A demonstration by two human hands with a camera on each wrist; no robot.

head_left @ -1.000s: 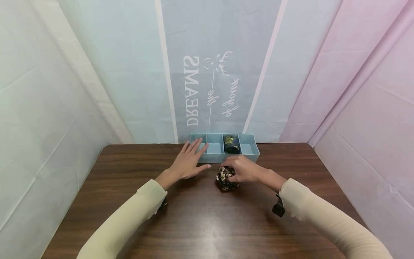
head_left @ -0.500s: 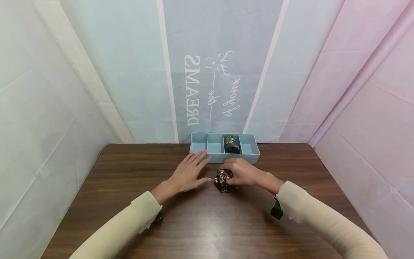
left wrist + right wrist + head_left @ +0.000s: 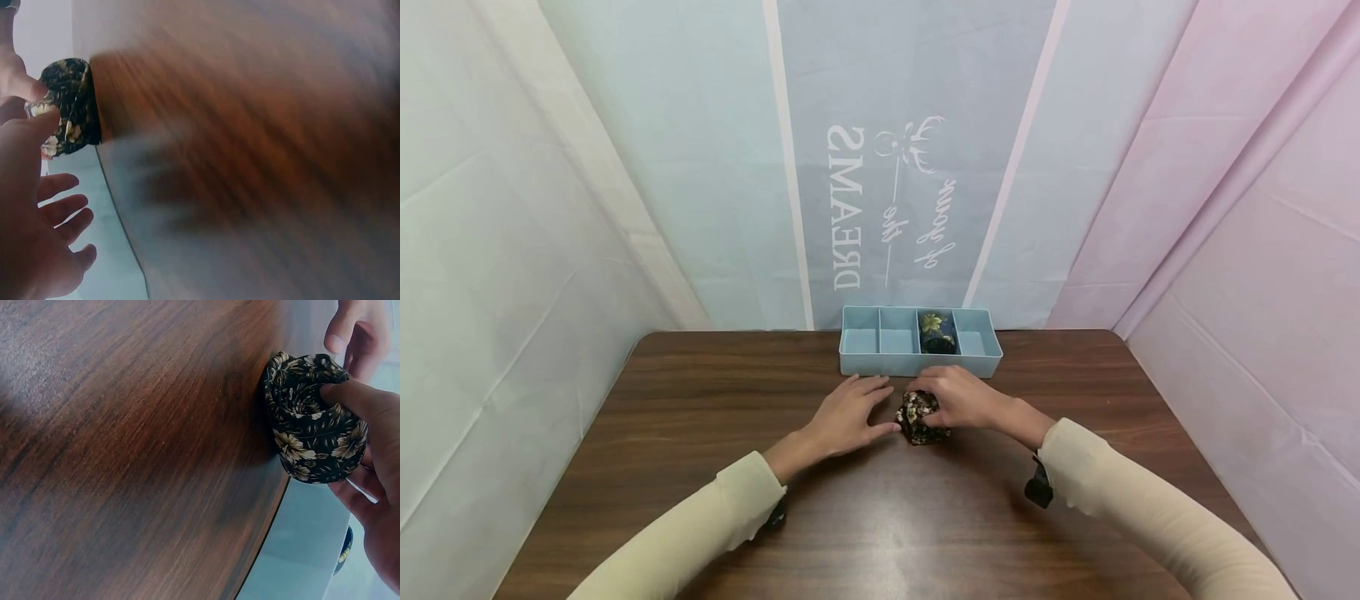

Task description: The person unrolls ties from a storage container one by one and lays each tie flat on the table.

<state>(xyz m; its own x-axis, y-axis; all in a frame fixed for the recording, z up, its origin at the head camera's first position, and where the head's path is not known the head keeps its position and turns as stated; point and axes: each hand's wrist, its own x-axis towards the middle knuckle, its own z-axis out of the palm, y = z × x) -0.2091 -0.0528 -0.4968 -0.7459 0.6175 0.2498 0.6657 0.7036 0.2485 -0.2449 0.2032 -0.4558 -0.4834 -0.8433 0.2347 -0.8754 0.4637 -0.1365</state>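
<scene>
My right hand (image 3: 964, 397) grips a rolled-up black cloth (image 3: 916, 414) with cream and tan flowers, standing on the table just in front of the box. In the right wrist view, the thumb presses into the coiled top of the cloth (image 3: 319, 450) while fingers lie along its far side. My left hand (image 3: 844, 419) is just left of the roll, fingers extended and thumb pointing toward it; whether it touches the cloth is unclear. Behind both hands is a light blue divided box (image 3: 887, 365). A dark blue roll (image 3: 937, 333) with a yellow-green flower sits in its third compartment from the left.
The brown wooden table (image 3: 880, 517) runs toward me, with its back edge against a hanging curtain (image 3: 910, 83) printed with white lettering. Pale fabric walls (image 3: 512, 250) enclose the left and right sides. The box stands at the table's back edge.
My left hand has come back from over the box's left compartment and moved right, closer to the roll. The right hand and the floral cloth have shifted slightly left.
</scene>
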